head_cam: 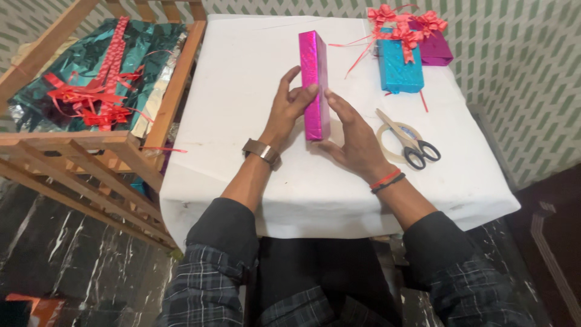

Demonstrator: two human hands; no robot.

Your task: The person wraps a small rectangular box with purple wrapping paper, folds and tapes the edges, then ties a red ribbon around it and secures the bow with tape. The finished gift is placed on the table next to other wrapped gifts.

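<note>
A long, narrow box wrapped in shiny magenta paper (314,72) stands on its thin side on the white-covered table (242,91). My left hand (285,112) grips it from the left, fingers curled over its upper edge. On the other side, my right hand (354,139) presses flat against the box near its close end. A watch sits on my left wrist, and red and black bands circle my right wrist.
Scissors (408,140) lie across a roll of clear tape (393,142) just right of my right hand. A blue wrapped box (399,69) and a purple one (436,48) with red ribbon bows sit at the far right. A wooden rack (151,130) holding foil paper and red ribbon stands left.
</note>
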